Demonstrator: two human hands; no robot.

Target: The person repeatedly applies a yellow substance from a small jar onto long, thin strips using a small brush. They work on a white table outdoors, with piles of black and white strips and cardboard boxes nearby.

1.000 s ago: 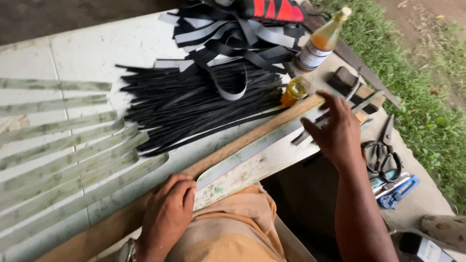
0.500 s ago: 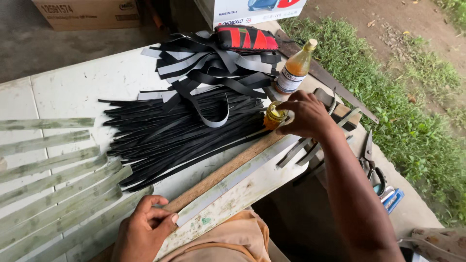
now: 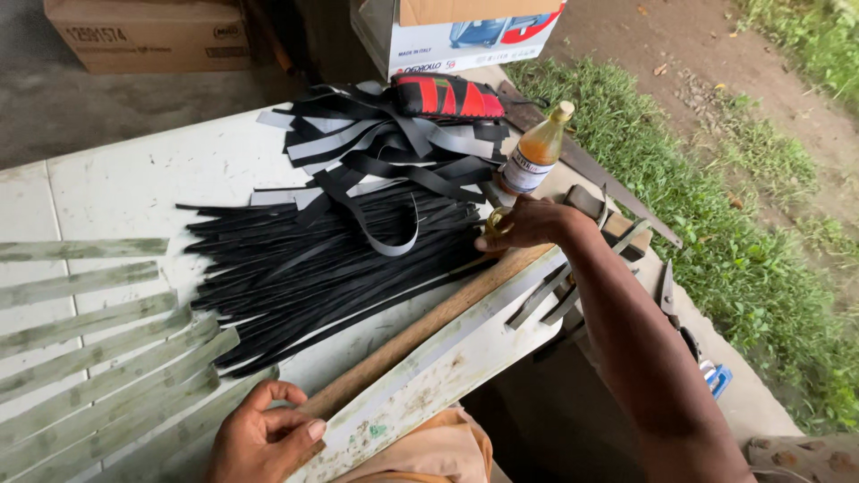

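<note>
Two hands work at the near edge of a white tabletop (image 3: 134, 188). The right hand (image 3: 528, 224) has its fingers (image 3: 488, 240) curled closed around a small yellow-capped jar (image 3: 497, 220), most of which is hidden in the grip. The left hand (image 3: 268, 438) has its fingers (image 3: 300, 427) bent, not fully closed, pressing on the near end of a long pale wooden slat (image 3: 438, 371). Touching that slat on its far side lies a brown wooden stick (image 3: 420, 331); both run with their long axis from the left fingers diagonally up to just below the right fingers. Beyond the right fingers stands an upright bottle of amber liquid (image 3: 534, 152). To the left of the right fingers spreads a pile of thin black strips (image 3: 313, 268), lying mostly left to right, with wider black and grey straps (image 3: 376, 148) heaped behind them and a red-and-black pouch (image 3: 446, 97) on top. Far left of the left fingers lie pale green strips (image 3: 89, 340) in rows. Cardboard boxes (image 3: 148, 34) stand past the tabletop on a concrete floor, and grass (image 3: 716, 224) and bare dirt lie to the right.
</note>
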